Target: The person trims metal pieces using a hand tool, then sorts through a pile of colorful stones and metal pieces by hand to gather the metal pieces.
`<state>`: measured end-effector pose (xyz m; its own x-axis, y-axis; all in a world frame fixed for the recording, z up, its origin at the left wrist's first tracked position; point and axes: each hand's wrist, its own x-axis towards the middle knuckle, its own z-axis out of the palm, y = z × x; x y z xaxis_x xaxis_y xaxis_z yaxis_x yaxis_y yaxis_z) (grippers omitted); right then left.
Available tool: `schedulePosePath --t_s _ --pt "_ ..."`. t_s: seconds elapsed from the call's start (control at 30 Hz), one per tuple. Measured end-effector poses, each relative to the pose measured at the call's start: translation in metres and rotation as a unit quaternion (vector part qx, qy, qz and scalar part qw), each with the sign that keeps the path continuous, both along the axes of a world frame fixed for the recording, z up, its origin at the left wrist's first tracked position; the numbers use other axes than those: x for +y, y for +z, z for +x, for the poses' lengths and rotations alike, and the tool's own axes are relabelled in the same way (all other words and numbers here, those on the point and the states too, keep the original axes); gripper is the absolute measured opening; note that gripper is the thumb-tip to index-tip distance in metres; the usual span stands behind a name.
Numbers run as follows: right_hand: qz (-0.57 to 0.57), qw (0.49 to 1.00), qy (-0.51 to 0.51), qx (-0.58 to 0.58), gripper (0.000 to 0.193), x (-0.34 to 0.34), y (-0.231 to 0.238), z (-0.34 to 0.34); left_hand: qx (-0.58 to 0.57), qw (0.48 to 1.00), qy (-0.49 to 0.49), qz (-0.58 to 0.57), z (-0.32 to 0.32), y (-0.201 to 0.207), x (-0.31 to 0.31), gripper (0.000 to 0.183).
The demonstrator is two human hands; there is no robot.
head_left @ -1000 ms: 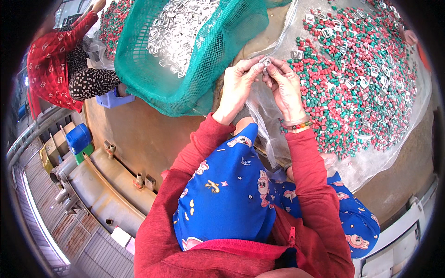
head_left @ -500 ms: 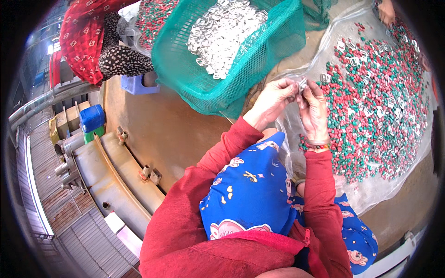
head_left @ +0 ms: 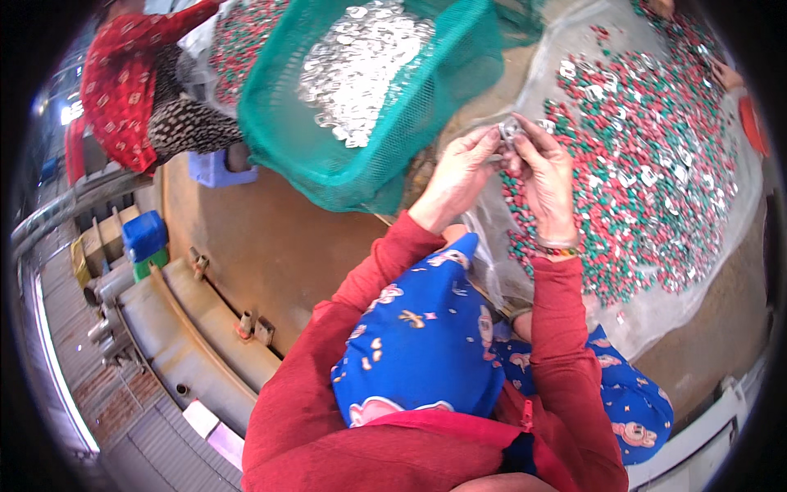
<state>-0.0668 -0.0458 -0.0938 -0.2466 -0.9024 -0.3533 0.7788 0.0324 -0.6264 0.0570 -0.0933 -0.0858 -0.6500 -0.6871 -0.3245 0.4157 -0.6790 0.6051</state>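
Note:
At the near edge of a whitish sheet, my left hand and my right hand meet, both closed. Thumbs and fingers of both pinch a small silvery metal buckle. Spread over the sheet are many small red and green pellets, with similar metal buckles scattered among them. To the left of my hands stands a green basket draped with green netting. A heap of shiny metal buckles lies inside it.
A co-worker in a red patterned top is at the upper left, by another pile of pellets. Another person's hand reaches the sheet's far right, near an orange-red object. A purple stool and a blue container stand left.
The view has shifted, so the basket and sheet sit further left. My fingers have turned the buckle, and more of its face shows. Both hands still hold it.

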Motion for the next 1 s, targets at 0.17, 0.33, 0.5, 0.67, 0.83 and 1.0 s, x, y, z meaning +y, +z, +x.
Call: schedulePosePath --t_s 0.17,0.33,0.5,0.67,0.83,1.0 --pt "0.017 0.999 -0.006 0.042 0.029 0.004 0.000 -0.002 -0.046 0.999 0.008 0.015 -0.002 -0.005 0.002 0.027" --pt "0.031 0.999 -0.003 0.017 0.028 0.008 0.002 -0.001 -0.027 0.999 0.020 -0.016 0.002 -0.024 0.003 0.021" --pt "0.005 0.998 0.005 -0.070 0.029 0.011 -0.001 -0.005 0.060 0.997 0.012 0.050 -0.003 -0.018 0.008 0.021" --pt "0.006 0.997 0.020 -0.079 0.030 0.013 0.003 -0.005 0.049 0.997 0.009 0.058 -0.006 -0.011 0.008 0.020" --pt "-0.003 0.996 0.055 -0.073 0.029 0.014 0.003 -0.012 0.049 0.998 -0.005 0.046 -0.003 -0.009 0.007 0.014" --pt "0.013 0.995 -0.014 -0.101 0.028 0.005 0.002 0.001 -0.074 0.993 0.062 -0.067 -0.013 0.008 0.002 0.017"
